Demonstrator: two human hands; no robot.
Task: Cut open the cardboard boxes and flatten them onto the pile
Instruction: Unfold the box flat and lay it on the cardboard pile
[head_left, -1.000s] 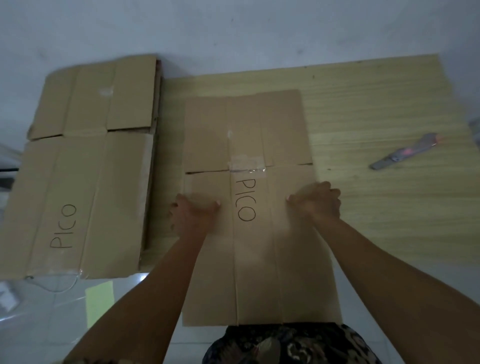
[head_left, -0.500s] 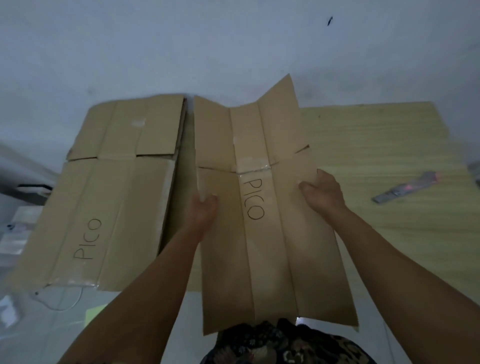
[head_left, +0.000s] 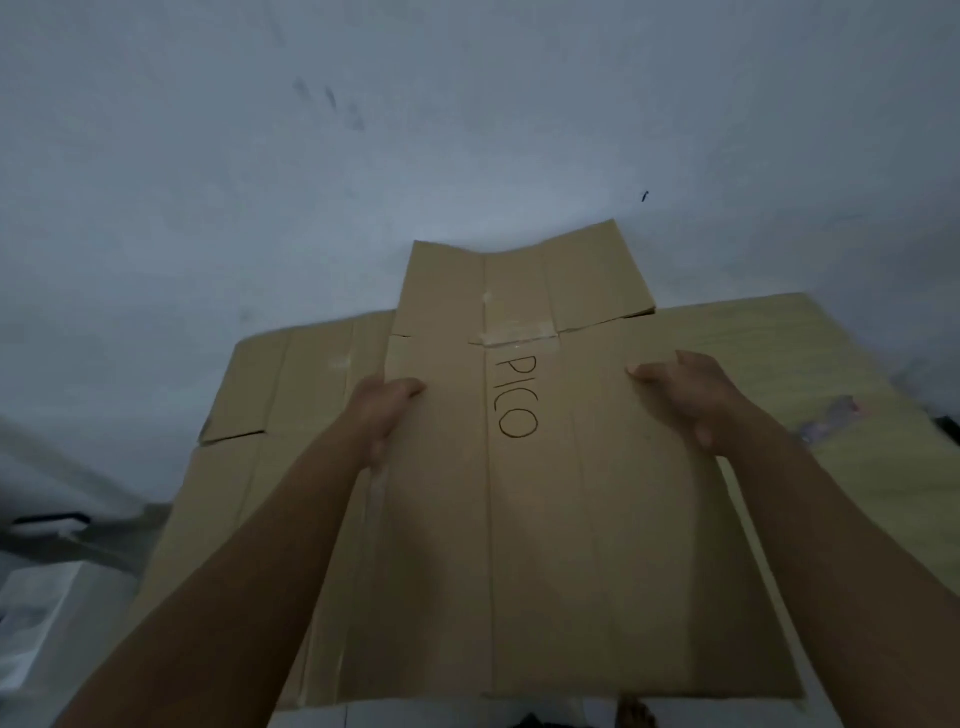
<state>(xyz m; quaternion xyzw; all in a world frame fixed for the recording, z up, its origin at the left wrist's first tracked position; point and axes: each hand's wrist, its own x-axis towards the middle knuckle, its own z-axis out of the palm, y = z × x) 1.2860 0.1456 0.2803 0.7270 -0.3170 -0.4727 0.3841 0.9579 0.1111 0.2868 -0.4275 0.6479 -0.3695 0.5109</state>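
Observation:
I hold a flattened cardboard box (head_left: 545, 519), marked "PICO" in black, up off the table, tilted toward me. My left hand (head_left: 382, 415) grips its left edge, thumb on top. My right hand (head_left: 691, 395) grips its right edge the same way. Clear tape crosses the seam above the lettering, and the far flaps stick up against the wall. Behind and to the left lies the pile of flattened boxes (head_left: 270, 415), partly hidden by the held sheet.
The wooden table (head_left: 753, 353) shows at the right, with the blurred utility knife (head_left: 831, 418) lying on it. A pale wall fills the upper view. Dim clutter, including a white container (head_left: 36, 618), sits at the lower left.
Both hands have lifted the flattened box off the table and carried it up and to the left, over the edge of the pile. The camera has tilted upward.

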